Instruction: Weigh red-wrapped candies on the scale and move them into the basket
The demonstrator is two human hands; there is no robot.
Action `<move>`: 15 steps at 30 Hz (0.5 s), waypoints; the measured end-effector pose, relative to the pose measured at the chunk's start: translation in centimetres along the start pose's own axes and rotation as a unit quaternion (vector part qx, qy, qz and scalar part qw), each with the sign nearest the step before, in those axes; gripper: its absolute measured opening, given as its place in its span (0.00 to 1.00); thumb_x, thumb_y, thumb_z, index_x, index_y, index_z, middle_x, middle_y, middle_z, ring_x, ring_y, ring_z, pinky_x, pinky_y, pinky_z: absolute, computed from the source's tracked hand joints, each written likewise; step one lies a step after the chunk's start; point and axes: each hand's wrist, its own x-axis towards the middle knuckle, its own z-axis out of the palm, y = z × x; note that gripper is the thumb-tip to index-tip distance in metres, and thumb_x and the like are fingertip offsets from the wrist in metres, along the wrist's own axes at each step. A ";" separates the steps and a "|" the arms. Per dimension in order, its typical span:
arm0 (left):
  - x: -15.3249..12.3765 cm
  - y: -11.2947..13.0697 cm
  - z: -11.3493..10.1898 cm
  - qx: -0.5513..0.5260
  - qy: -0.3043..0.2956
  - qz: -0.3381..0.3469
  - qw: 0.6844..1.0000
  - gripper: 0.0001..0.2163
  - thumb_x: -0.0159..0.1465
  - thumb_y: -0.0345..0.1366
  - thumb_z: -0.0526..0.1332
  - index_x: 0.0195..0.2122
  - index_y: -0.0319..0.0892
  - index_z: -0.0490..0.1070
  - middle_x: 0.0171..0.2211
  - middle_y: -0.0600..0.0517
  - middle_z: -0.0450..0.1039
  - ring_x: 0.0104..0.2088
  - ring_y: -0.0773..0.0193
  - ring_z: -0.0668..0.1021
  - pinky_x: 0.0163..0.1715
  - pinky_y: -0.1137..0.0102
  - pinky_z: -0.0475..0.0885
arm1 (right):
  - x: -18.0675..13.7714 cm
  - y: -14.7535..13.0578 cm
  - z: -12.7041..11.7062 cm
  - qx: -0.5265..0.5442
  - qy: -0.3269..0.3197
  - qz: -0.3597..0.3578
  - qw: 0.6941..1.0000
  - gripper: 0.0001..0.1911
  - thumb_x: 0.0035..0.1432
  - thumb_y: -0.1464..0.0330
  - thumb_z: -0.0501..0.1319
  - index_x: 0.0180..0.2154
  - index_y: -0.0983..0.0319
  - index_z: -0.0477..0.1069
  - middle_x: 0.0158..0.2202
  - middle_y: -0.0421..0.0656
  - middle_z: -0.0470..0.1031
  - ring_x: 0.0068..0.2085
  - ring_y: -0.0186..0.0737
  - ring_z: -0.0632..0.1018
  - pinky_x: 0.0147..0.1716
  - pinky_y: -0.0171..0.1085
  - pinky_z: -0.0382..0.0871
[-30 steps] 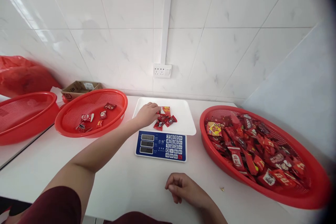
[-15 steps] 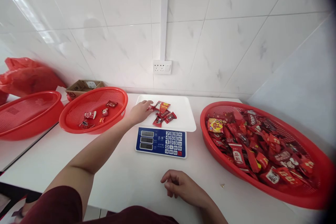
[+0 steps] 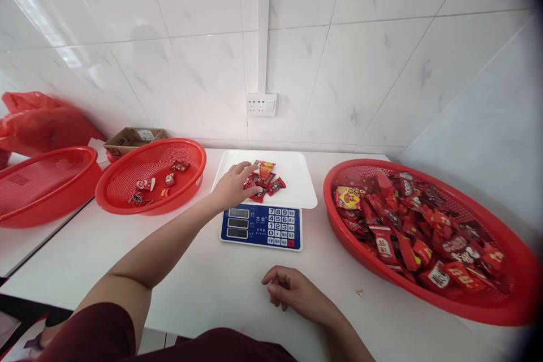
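My left hand (image 3: pixel 235 185) reaches over the white weighing pan (image 3: pixel 294 178) of a digital scale. Its fingers are spread, with the thumb apart, at the left side of a small pile of red wrapped snacks (image 3: pixel 266 171). The fingertips reach the nearest packets, and part of the pile is hidden behind them. In front of the pan is the scale's blue keypad and display panel (image 3: pixel 261 228). My right hand (image 3: pixel 292 293) is low over the white table, its fingers loosely curled and the thumb apart. Nothing shows in it.
A large red basket (image 3: pixel 339 243) full of wrapped snacks stands at the right. On the left a red basket (image 3: pixel 104 203) holds several packets, beside another red basket (image 3: pixel 82 181). Behind them are a cardboard box (image 3: pixel 123 144) and a red plastic bag (image 3: pixel 46 124). A socket (image 3: pixel 261 104) is on the wall.
My left hand has moved right and slightly nearer, from the pile's edge to over its left part, with fingers more spread. Packets there have shifted slightly. My right hand has hardly moved.
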 end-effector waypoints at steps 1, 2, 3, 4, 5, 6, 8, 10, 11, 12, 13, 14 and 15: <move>0.3 0.0 0.2 0.002 -0.003 0.016 1.000 0.27 0.61 0.49 0.55 0.58 0.45 0.56 0.60 0.43 0.55 0.59 0.50 0.59 0.54 0.56 0.61 | 0.0 0.0 0.0 0.001 0.002 0.000 1.000 0.16 0.50 0.56 0.61 0.34 0.62 0.67 0.23 0.37 0.68 0.26 0.32 0.70 0.24 0.32 0.61; 0.6 0.0 0.5 0.003 -0.012 0.032 0.999 0.28 0.60 0.51 0.55 0.60 0.45 0.54 0.62 0.43 0.51 0.61 0.49 0.55 0.56 0.55 0.58 | 0.1 0.0 0.0 0.002 0.004 0.000 1.000 0.16 0.50 0.56 0.61 0.34 0.62 0.67 0.23 0.37 0.69 0.26 0.32 0.70 0.24 0.32 0.61; 0.9 0.1 0.8 0.003 -0.025 0.048 0.999 0.29 0.61 0.52 0.54 0.61 0.46 0.53 0.63 0.44 0.48 0.63 0.48 0.51 0.58 0.54 0.54 | 0.1 0.0 0.0 0.004 0.005 -0.001 1.000 0.17 0.50 0.56 0.61 0.34 0.62 0.67 0.24 0.37 0.69 0.26 0.32 0.70 0.24 0.32 0.61; 1.2 0.2 1.0 0.005 -0.041 0.063 0.997 0.29 0.61 0.53 0.53 0.61 0.48 0.52 0.64 0.44 0.45 0.64 0.47 0.48 0.59 0.51 0.51 | 0.1 -0.1 0.0 0.004 0.006 -0.002 1.000 0.17 0.50 0.56 0.61 0.34 0.63 0.67 0.24 0.38 0.69 0.26 0.32 0.70 0.24 0.32 0.62; 1.4 0.3 1.3 0.008 -0.058 0.075 0.995 0.28 0.62 0.53 0.51 0.61 0.49 0.51 0.65 0.46 0.43 0.64 0.46 0.45 0.59 0.49 0.48 | 0.1 -0.1 0.0 0.004 0.008 -0.002 1.000 0.18 0.50 0.55 0.61 0.34 0.63 0.67 0.24 0.38 0.69 0.26 0.32 0.70 0.24 0.33 0.62; 1.7 0.5 1.5 0.010 -0.075 0.086 0.993 0.27 0.63 0.53 0.49 0.61 0.51 0.51 0.66 0.47 0.41 0.64 0.45 0.43 0.58 0.47 0.45 | 0.1 -0.1 0.0 0.005 0.010 -0.001 1.000 0.18 0.49 0.55 0.61 0.34 0.63 0.67 0.24 0.38 0.69 0.26 0.33 0.70 0.24 0.33 0.62; 2.2 0.6 2.0 0.016 -0.102 0.101 0.990 0.25 0.64 0.54 0.46 0.60 0.53 0.54 0.66 0.49 0.40 0.64 0.45 0.41 0.58 0.44 0.43 | 0.1 -0.2 0.0 0.007 0.011 -0.001 1.000 0.19 0.49 0.54 0.61 0.35 0.63 0.67 0.24 0.38 0.69 0.26 0.33 0.70 0.24 0.33 0.62; 2.8 0.5 2.3 0.027 -0.118 0.101 0.988 0.24 0.64 0.54 0.44 0.59 0.52 0.57 0.66 0.49 0.41 0.64 0.45 0.41 0.57 0.43 0.41 | 0.1 -0.2 0.0 0.010 0.012 -0.003 1.000 0.20 0.48 0.53 0.61 0.35 0.63 0.67 0.24 0.38 0.68 0.26 0.33 0.70 0.24 0.33 0.62; 3.1 0.4 2.4 0.033 -0.124 0.095 0.987 0.24 0.64 0.54 0.44 0.58 0.51 0.58 0.66 0.48 0.42 0.64 0.45 0.41 0.57 0.43 0.41 | 0.1 -0.2 0.0 0.011 0.013 -0.004 1.000 0.20 0.48 0.53 0.61 0.35 0.63 0.67 0.24 0.38 0.68 0.27 0.34 0.70 0.24 0.33 0.62; 3.3 0.3 2.5 0.038 -0.130 0.087 0.987 0.25 0.64 0.54 0.44 0.58 0.50 0.58 0.65 0.47 0.42 0.64 0.45 0.41 0.57 0.43 0.41 | 0.1 -0.1 0.0 0.011 0.014 -0.006 1.000 0.20 0.48 0.53 0.61 0.35 0.63 0.67 0.24 0.38 0.68 0.27 0.33 0.70 0.24 0.33 0.62; 3.6 0.1 2.6 0.042 -0.136 0.078 0.987 0.25 0.64 0.54 0.43 0.58 0.50 0.59 0.65 0.47 0.42 0.64 0.45 0.41 0.57 0.42 0.41 | 0.1 -0.1 0.0 0.011 0.016 -0.007 1.000 0.20 0.48 0.53 0.61 0.35 0.63 0.67 0.24 0.38 0.68 0.27 0.33 0.70 0.24 0.33 0.63; 3.8 0.0 2.6 0.044 -0.140 0.069 0.987 0.25 0.64 0.55 0.43 0.57 0.49 0.59 0.65 0.46 0.42 0.64 0.45 0.41 0.57 0.42 0.40 | 0.2 0.0 0.0 0.010 0.016 -0.008 1.000 0.20 0.48 0.53 0.61 0.35 0.63 0.67 0.25 0.38 0.68 0.27 0.33 0.70 0.24 0.33 0.63; 3.9 -0.1 2.6 0.045 -0.144 0.061 0.987 0.26 0.64 0.55 0.42 0.58 0.49 0.59 0.65 0.46 0.43 0.64 0.45 0.41 0.57 0.42 0.40 | 0.2 0.1 0.0 0.010 0.017 -0.009 1.000 0.20 0.48 0.53 0.61 0.35 0.63 0.67 0.25 0.38 0.68 0.27 0.33 0.70 0.24 0.33 0.63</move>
